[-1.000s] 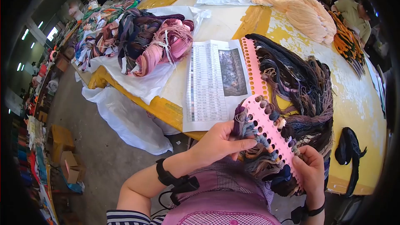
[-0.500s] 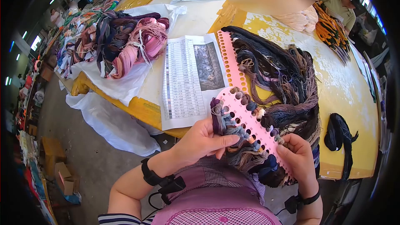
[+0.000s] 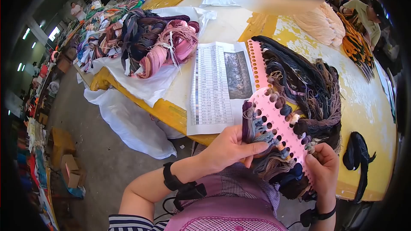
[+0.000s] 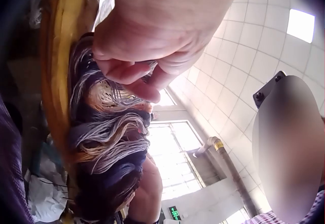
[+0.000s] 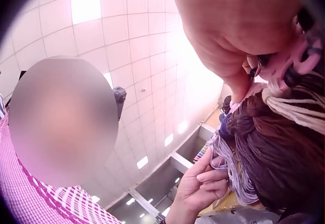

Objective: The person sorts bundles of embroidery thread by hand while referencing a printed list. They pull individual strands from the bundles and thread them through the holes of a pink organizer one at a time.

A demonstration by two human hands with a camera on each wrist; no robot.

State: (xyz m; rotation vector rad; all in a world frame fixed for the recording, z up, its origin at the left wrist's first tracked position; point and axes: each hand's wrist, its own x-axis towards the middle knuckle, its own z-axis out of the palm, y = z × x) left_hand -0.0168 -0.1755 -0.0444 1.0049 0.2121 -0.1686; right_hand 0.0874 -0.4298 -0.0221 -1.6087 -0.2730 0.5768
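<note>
Both hands hold a pink punched thread card (image 3: 278,122) tilted above the table's near edge. Small skeins of thread in greys, blues, browns and purple are looped through the holes along its two long sides. My left hand (image 3: 231,149) pinches grey-blue threads (image 4: 109,132) at the card's left edge, thumb on top. On the lower right edge, my right hand (image 3: 323,169) grips the card with the thumb over its face. A second pink card (image 3: 257,66), its right side strung with long dark skeins (image 3: 308,81), lies just beyond.
A printed sheet (image 3: 214,115) with number columns and a picture lies left of the cards. Farther left are pink and dark yarn bundles (image 3: 160,47) on white plastic. One black skein (image 3: 357,158) lies at right. Peach yarn (image 3: 321,25) and a person (image 3: 364,17) are at the far right.
The head view swings right and then back left. Both hands keep their hold on the card, which sits slightly farther right against the table than a second ago.
</note>
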